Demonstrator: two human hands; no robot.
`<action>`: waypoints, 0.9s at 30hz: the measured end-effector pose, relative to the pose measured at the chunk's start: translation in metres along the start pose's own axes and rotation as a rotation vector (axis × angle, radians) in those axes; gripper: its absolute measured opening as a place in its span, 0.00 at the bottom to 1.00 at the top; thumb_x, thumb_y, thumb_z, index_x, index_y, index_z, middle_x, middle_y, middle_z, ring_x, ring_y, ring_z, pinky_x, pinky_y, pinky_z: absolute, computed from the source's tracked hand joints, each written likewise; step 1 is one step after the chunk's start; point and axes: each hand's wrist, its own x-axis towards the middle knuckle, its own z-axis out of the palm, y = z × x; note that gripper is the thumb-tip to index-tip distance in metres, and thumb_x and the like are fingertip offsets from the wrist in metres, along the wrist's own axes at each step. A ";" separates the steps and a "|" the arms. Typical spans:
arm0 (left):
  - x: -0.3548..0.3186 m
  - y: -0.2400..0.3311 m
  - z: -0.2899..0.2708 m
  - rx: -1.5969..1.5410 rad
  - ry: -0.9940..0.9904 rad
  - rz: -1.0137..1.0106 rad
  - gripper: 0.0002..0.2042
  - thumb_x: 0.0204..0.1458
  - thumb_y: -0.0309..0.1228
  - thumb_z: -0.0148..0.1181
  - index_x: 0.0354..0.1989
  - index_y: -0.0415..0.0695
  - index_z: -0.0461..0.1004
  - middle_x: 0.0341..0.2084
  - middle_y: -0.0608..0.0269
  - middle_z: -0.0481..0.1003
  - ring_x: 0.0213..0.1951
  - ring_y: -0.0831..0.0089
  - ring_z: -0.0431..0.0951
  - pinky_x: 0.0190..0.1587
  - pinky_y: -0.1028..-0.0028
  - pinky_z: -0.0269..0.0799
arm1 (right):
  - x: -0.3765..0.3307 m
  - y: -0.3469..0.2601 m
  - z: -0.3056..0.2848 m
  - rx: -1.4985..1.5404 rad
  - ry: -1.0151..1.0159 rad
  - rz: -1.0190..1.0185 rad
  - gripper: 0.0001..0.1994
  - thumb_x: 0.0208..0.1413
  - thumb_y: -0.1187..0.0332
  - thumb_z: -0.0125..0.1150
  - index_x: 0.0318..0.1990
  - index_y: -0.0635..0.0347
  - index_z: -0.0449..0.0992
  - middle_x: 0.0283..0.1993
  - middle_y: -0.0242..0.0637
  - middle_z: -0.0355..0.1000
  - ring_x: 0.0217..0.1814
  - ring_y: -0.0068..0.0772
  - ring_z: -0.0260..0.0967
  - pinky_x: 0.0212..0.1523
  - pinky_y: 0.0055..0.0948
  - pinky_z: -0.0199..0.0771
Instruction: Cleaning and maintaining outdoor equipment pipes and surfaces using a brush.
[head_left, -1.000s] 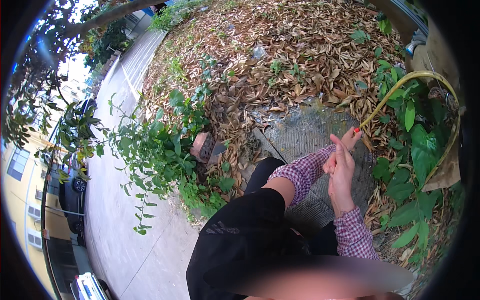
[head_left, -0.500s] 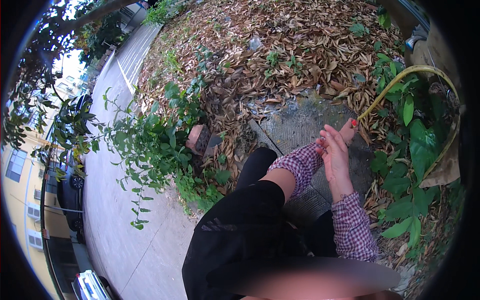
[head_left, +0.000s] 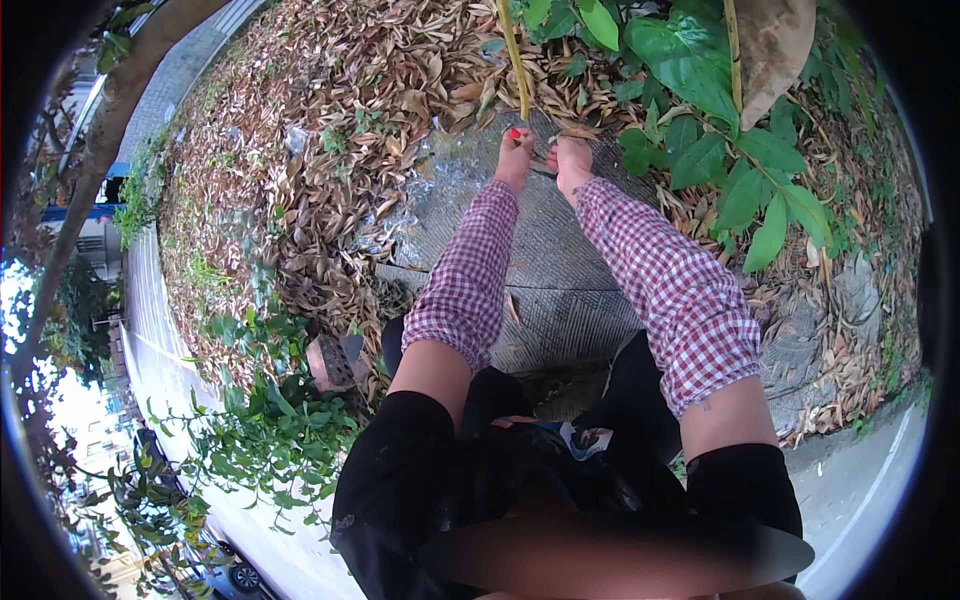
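Observation:
Both my arms in red-and-white checked sleeves stretch forward over a grey concrete slab [head_left: 560,260]. My left hand [head_left: 513,158], with red nails, is closed at the lower end of a thin yellow-green stalk [head_left: 514,70] that rises toward the top edge. My right hand [head_left: 573,162] sits just beside it, fingers curled. A small thin thing lies between the two hands, too small to make out. Broad green leaves [head_left: 700,70] hang right of the hands.
Dry brown leaves [head_left: 330,150] cover the ground around the slab. A reddish stone [head_left: 330,365] lies among low green plants [head_left: 270,440] at the left. Pale pavement [head_left: 180,400] runs along the left side, and a tree trunk [head_left: 110,110] leans at the upper left.
My arms have gone from folded together near my body to stretched out to the stalk. The view has swung, so the leafy plant now sits at the top.

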 end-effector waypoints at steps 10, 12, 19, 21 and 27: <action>-0.003 0.006 -0.043 0.079 0.042 -0.022 0.08 0.47 0.27 0.50 0.37 0.50 0.64 0.31 0.72 0.68 0.32 0.81 0.68 0.31 0.79 0.64 | 0.024 0.012 0.033 0.154 -0.683 0.199 0.07 0.50 0.71 0.51 0.35 0.65 0.69 0.21 0.29 0.66 0.15 0.14 0.56 0.13 0.12 0.56; -0.004 0.011 -0.040 0.021 0.000 -0.052 0.08 0.48 0.27 0.49 0.37 0.50 0.64 0.31 0.71 0.69 0.32 0.80 0.69 0.33 0.78 0.66 | 0.026 0.014 0.035 0.176 -0.836 0.159 0.09 0.53 0.67 0.48 0.28 0.63 0.68 0.14 0.26 0.59 0.10 0.14 0.48 0.09 0.15 0.46; 0.002 0.022 -0.030 0.115 -0.028 -0.089 0.07 0.49 0.23 0.46 0.37 0.46 0.64 0.31 0.68 0.69 0.33 0.78 0.70 0.35 0.77 0.67 | 0.033 -0.004 0.037 0.099 -0.745 0.245 0.20 0.57 0.54 0.35 0.20 0.58 0.61 0.09 0.23 0.47 0.07 0.16 0.38 0.08 0.19 0.38; 0.004 0.023 -0.030 0.182 -0.042 -0.095 0.08 0.48 0.22 0.46 0.37 0.46 0.64 0.32 0.68 0.68 0.34 0.77 0.69 0.35 0.77 0.67 | 0.035 -0.010 0.034 0.009 -0.875 0.256 0.22 0.57 0.53 0.32 0.22 0.60 0.64 0.09 0.22 0.47 0.07 0.16 0.37 0.09 0.19 0.38; 0.003 0.023 -0.017 0.045 -0.038 -0.103 0.10 0.48 0.20 0.44 0.38 0.48 0.63 0.33 0.68 0.68 0.35 0.76 0.69 0.37 0.72 0.67 | 0.040 -0.014 0.028 -0.044 -0.936 0.252 0.19 0.59 0.60 0.29 0.36 0.66 0.66 0.14 0.23 0.51 0.09 0.14 0.38 0.09 0.16 0.42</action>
